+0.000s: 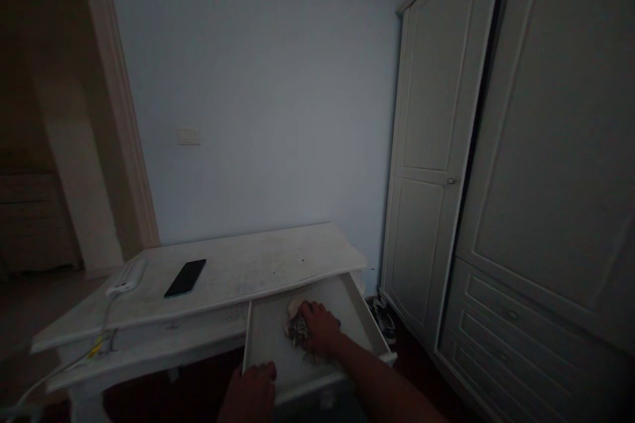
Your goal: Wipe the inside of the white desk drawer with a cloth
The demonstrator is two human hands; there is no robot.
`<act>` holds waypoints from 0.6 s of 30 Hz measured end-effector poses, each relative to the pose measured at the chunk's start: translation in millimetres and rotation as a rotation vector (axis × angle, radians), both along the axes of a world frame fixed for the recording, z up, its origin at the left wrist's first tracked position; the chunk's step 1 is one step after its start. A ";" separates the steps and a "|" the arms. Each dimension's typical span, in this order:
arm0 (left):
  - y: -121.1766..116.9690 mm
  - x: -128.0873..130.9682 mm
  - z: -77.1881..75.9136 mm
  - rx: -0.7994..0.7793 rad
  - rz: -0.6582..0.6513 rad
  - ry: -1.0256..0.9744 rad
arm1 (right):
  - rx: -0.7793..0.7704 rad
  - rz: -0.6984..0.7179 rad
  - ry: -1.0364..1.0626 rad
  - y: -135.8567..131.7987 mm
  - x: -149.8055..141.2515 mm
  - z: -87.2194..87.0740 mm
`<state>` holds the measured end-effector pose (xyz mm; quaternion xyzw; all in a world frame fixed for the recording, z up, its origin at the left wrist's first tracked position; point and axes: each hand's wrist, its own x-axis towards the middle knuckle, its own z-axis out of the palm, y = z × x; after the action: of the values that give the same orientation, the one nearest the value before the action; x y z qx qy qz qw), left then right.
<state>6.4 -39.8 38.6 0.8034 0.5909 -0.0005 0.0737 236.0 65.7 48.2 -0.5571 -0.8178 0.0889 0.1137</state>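
A white drawer [282, 370] is pulled out from the right part of a white table [268, 252]. My right hand [320, 330] reaches into it, fingers closed on a crumpled patterned cloth [296, 325] in grey and beige that lies against the drawer bottom. My left hand [252, 386] is at the drawer's near left corner, its fingers curled over the edge. The dim light hides the finer detail of the cloth.
On the tabletop lie a dark phone [186, 277] and a white power strip [126, 275] with a cable hanging down. Shoes [381, 317] sit on the floor beside a large white wardrobe [431, 165]. A doorway frame [119, 99] stands at the left.
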 end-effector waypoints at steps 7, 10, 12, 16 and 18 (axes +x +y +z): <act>-0.5 1.9 -3.8 0.016 0.015 0.038 | 0.002 -0.137 0.042 4.7 7.1 2.2; 0.7 -0.2 -11.0 0.047 -0.015 0.118 | 0.004 -0.195 0.063 7.1 14.4 5.0; 0.5 -1.0 -13.2 0.067 -0.049 0.155 | 0.006 -0.229 0.075 8.2 19.8 6.5; 0.1 -0.3 -12.7 0.054 -0.059 0.126 | 0.015 -0.318 0.090 10.7 33.7 9.4; 0.7 0.5 -12.4 0.039 -0.038 0.131 | 0.017 -0.389 0.096 13.4 41.4 10.9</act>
<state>6.9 -39.1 26.2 0.8140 0.5790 -0.0433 0.0192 277.4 79.1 59.1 -0.6987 -0.6892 0.0850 0.1722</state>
